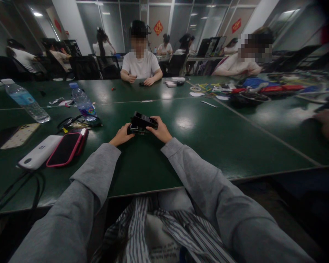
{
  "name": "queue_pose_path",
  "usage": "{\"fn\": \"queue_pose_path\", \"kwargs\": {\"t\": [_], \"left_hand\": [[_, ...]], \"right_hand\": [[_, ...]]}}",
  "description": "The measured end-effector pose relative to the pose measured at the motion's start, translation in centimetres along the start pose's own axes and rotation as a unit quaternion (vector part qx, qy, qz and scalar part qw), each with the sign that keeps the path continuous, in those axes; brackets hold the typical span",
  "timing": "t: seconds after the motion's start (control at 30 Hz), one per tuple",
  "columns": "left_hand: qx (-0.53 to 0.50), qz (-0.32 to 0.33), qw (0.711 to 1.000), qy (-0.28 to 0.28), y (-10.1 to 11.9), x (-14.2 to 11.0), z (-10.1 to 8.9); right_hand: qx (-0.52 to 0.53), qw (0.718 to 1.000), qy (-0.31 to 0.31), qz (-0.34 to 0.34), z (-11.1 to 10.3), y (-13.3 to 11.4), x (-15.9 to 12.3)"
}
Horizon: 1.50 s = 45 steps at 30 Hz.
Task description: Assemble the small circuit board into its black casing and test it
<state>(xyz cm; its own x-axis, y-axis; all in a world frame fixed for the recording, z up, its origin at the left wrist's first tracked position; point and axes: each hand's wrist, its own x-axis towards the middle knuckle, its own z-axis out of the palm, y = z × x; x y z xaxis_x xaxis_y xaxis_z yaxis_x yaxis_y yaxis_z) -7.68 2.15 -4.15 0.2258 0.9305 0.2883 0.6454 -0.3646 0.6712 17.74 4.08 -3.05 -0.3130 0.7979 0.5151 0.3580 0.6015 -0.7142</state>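
2 gray-sleeved arms (97,171) reach forward over a green tabletop (208,146), converging on a small black device (143,122) held between 2 bare hands. The left hand (123,135) angles in with its wrist low, thumb along the near edge and fingers grasping the device's left end, the fingertips partly hidden. The right hand (161,130) comes in from the opposite side, thumb laid across the near face and fingers bent over the right end in a firm-looking grasp. Both forearms slant inward, elbows set wide, cuffs sitting loose near the wrists. The device is directly ahead of the wearer, its upper black section tilted down to the right above a lower part whose detail is too small to make out; whether it touches the tabletop cannot be told. At left lie a red-cased phone (65,149) and a white box-shaped item (40,150), with 2 plastic bottles (27,100) beyond. Across the table sits a person in a white T-shirt (140,65).
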Motion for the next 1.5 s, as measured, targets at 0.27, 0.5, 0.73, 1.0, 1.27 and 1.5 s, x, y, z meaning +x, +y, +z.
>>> {"fn": "queue_pose_path", "kwargs": {"t": [0.27,0.5,0.73,1.0,1.27,1.5], "left_hand": [[0.003,0.002,1.0,-0.018,-0.5,0.0,-0.1],[-0.023,-0.018,0.999,-0.021,-0.4,0.1,-0.2],[-0.019,-0.012,0.999,-0.027,-0.5,0.1,-0.2],[-0.021,-0.017,0.999,-0.024,0.5,0.0,-0.4],[-0.015,-0.018,0.999,-0.022,0.4,0.0,-0.4],[-0.021,-0.017,0.999,-0.021,0.9,-0.1,-0.5]], "right_hand": [[-0.112,0.984,0.125,0.051,-1.1,1.9,0.2],[-0.167,0.977,0.102,0.079,-0.6,3.0,-0.2],[-0.187,0.974,0.116,0.053,-0.6,2.6,-0.1],[-0.208,0.972,0.1,0.037,-0.7,2.0,-0.1],[-0.219,0.972,0.081,0.042,-0.7,2.2,-0.3],[-0.187,0.978,0.071,0.063,-0.8,2.7,-0.3]]}}
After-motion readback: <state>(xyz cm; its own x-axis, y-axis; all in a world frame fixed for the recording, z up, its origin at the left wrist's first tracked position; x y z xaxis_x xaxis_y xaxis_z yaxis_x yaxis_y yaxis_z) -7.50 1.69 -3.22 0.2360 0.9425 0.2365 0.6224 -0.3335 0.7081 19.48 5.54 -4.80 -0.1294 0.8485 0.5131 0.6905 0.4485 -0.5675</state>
